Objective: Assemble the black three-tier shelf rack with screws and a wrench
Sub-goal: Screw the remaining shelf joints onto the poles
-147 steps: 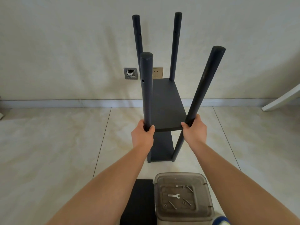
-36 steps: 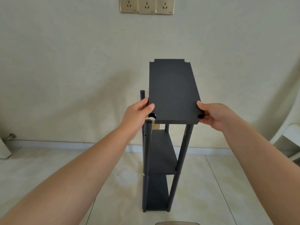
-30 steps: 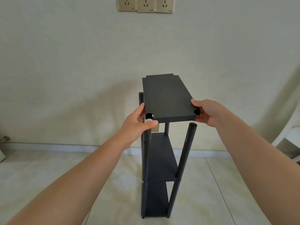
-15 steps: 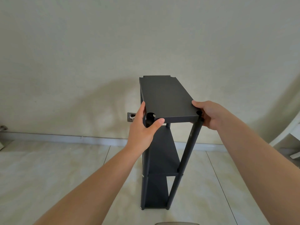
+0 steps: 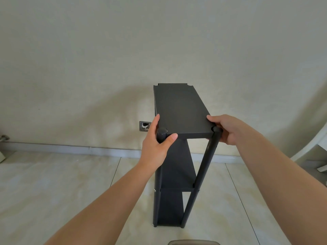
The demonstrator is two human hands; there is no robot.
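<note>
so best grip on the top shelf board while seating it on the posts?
Take the top shelf board at its near corners, one hand per long edge, as the left hand and right hand do: the corner notches sit there around the post tops.

Bkgd: plain cream wall, lightly textured, soft shadow patch at ctr. Open wall box w/ bare cavity, low on wall. Pale baseboard along bottom. Floor: glossy beige marble-look tiles, dark grout lines. White furniture piece at R edge, type unclear. Small fitting at far L.
</note>
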